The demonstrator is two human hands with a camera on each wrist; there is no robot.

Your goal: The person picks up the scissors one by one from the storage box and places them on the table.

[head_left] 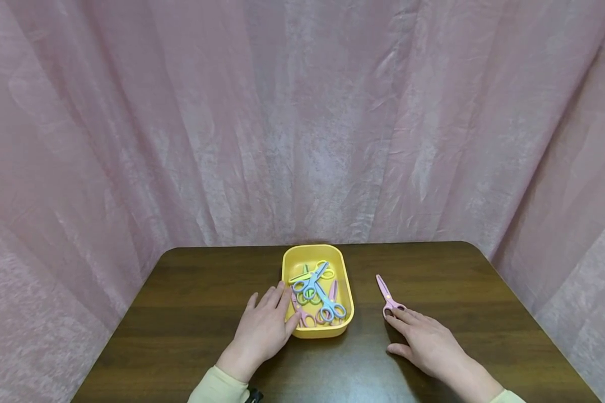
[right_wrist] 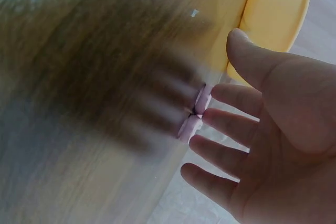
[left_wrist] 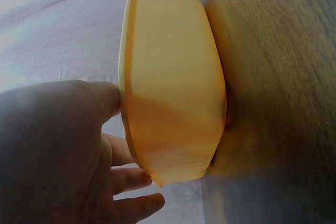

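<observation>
So the left hand point(head_left: 263, 327) is on the left side of a yellow tray point(head_left: 320, 332), thumb up against the rim, grip loose and not wrapped around anything. The tray sits on a dark wood table point(head_left: 191, 313) and it's got a jumble of kids'-style scissors in it: blue scissors point(head_left: 327, 302) on top, plus yellow scissors point(head_left: 300, 277), some green and more pink. Over to the right of the tray, one pair of pink scissors point(head_left: 387, 297) lies on the table, blades pointing away from the person. The right hand point(head_left: 431, 342) has its fingertips right at those handles, fingers pretty straight, thumb out to the side, so that grip isn't clamped either. Pinkish curtain point(head_left: 302, 123) behind it all.
</observation>
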